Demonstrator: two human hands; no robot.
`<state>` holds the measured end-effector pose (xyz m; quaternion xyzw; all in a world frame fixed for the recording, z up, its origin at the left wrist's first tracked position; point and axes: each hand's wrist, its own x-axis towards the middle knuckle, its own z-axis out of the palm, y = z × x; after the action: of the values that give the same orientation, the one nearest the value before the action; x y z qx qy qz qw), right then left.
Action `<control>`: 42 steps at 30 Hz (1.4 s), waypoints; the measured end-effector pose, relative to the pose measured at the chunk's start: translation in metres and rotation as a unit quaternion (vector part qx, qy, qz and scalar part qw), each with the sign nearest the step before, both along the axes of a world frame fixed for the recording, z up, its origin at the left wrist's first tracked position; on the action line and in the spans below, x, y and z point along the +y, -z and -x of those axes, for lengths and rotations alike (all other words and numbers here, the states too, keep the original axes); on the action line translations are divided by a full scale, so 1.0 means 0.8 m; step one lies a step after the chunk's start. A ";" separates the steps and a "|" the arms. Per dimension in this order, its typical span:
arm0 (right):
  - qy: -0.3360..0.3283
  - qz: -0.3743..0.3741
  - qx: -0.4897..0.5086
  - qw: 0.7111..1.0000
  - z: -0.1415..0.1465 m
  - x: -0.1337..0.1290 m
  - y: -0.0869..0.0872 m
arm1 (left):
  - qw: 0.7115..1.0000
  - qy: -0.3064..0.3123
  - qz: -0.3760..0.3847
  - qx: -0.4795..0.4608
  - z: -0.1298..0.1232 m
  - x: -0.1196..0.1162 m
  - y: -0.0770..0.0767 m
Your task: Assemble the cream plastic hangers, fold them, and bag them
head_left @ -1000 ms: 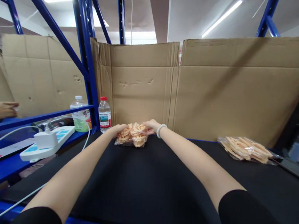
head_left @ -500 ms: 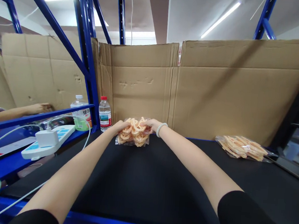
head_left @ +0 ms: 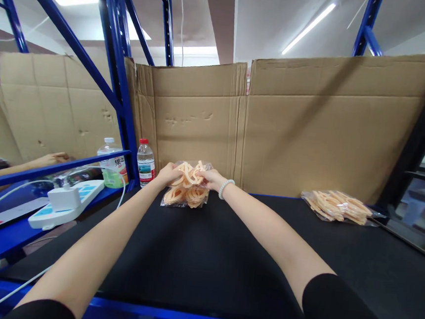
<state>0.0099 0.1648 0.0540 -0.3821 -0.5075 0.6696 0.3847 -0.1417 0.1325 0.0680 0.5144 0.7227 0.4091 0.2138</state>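
Observation:
At the back of the black worktop, a clear plastic packet of pale orange looped pieces (head_left: 189,175) is between my two hands. My left hand (head_left: 169,173) has its fingers closed on the packet's left side. Gripping the right side is my right hand (head_left: 213,178), with a beaded bracelet at the wrist. More of the same orange loops in clear plastic (head_left: 185,196) lie just below, touching the worktop. Whether these belong to the same packet or to a second one I cannot tell. My fingertips are partly hidden by the plastic and loops.
Another packet of orange pieces (head_left: 338,206) lies at the right. A red-capped water bottle (head_left: 145,163) stands left of my hands. Further left are a white power strip (head_left: 83,195) with cables, a green-labelled bottle (head_left: 114,163) and another person's arm (head_left: 29,167). Cardboard (head_left: 329,135) walls the back.
My hands have raised the upper loops slightly, so the lower loops show more plainly beneath. The whole view has shifted a little; the packet at the right still lies in place.

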 end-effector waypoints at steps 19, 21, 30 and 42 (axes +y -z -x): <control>0.076 -0.183 0.095 0.976 -0.221 -0.137 0.075 | 0.796 0.420 0.102 -0.424 -0.146 -0.132 0.083; 0.057 -0.202 0.076 0.975 -0.229 -0.141 0.080 | 0.769 0.432 0.134 -0.451 -0.145 -0.138 0.090; -0.004 -0.240 0.055 0.969 -0.236 -0.140 0.090 | 0.822 0.428 0.040 -0.373 -0.146 -0.137 0.099; 0.012 -0.168 0.055 0.984 -0.253 -0.127 0.090 | 0.839 0.483 -0.218 0.125 -0.133 -0.125 0.100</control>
<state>0.2126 0.0632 -0.0176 -0.2804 -0.5866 0.5901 0.4785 -0.0357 0.0324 -0.0118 0.8782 0.2952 0.3335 0.1744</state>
